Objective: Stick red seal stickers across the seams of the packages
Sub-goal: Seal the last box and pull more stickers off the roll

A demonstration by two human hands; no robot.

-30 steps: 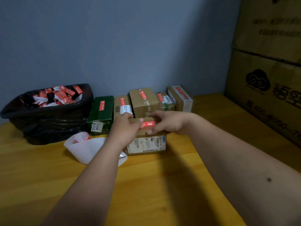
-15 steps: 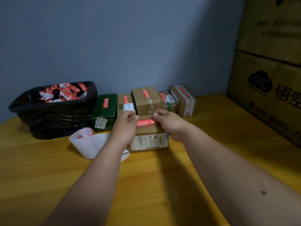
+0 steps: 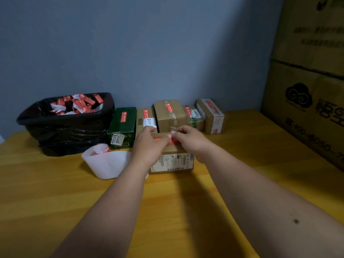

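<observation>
Both forearms reach out from six o'clock over the yellow wooden counter (image 3: 55, 202) and meet at the centre on a small brown package (image 3: 171, 161), which sits flat with its barcode label facing me. The left hand (image 3: 149, 144) lies on the package's top from nine o'clock, fingers curled down onto it; the right hand (image 3: 191, 140) comes in from three o'clock, and the two sets of fingertips nearly touch over the top. Under and between them runs the red seal sticker (image 3: 172, 141), only short stretches of it showing, so each grip is pressing on the sticker, not pinching it, though I cannot tell whether either end is fully down. The risk, to my eye, is a crease or a lifted end if the fingers rub unevenly, or the sticker sitting off the seam, which the hands hide. Just at nine o'clock of the package lies a white curl of backing paper (image 3: 108, 162). Farther toward twelve stands a row of sealed packages (image 3: 169, 116), each with its own red strip, against the blue wall. At ten o'clock a black-lined bin (image 3: 70, 131) holds discarded red-and-white scraps, and big cartons (image 3: 307, 81) rise at two o'clock.
</observation>
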